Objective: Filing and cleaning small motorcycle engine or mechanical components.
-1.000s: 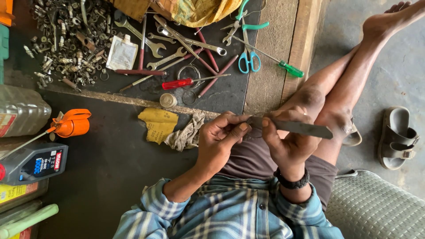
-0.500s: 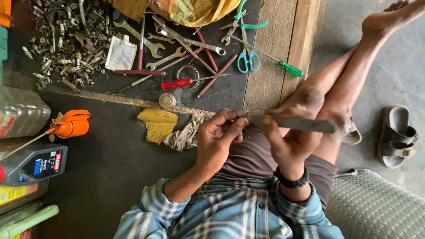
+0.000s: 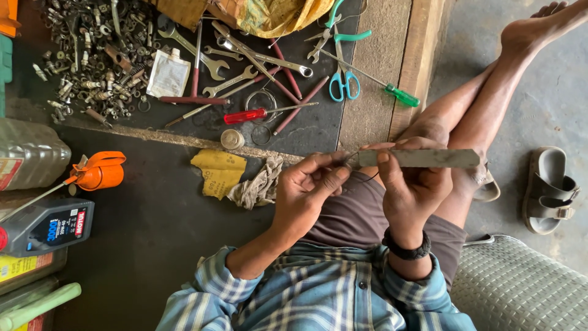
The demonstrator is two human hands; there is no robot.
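Dark matting covers the floor [image 3: 141, 245] where a person sits with bare legs stretched toward two o'clock, a wooden ledge [image 3: 422, 61] running beside them. Both hands meet at the picture's centre over the lap. The right hand [image 3: 413, 184] is closed around a flat grey metal bar [image 3: 422, 159] that lies level, pointing from nine to three o'clock, thumb pressed on its near end. The left hand [image 3: 306, 190], at nine o'clock from the bar, has its grip pinched shut, thumb against fingers, right at the bar's left tip; something thin like a wire [image 3: 366, 178] curls below that tip, too small to tell for sure. A black band [image 3: 406, 250] circles the right wrist.

At ten o'clock from the hands lie a yellow sandpaper scrap [image 3: 217, 173] and a grey rag [image 3: 260, 184], touching each other. Farther up, at twelve o'clock, wrenches [image 3: 239, 58], a red screwdriver [image 3: 245, 116], blue scissors [image 3: 343, 83] and a green screwdriver [image 3: 401, 95] are spread out. A heap of nuts and bolts [image 3: 86, 55] sits at eleven. An orange oil can [image 3: 98, 171] and a grey bottle [image 3: 46, 227] are at nine o'clock. A sandal [image 3: 548, 190] lies at three o'clock.
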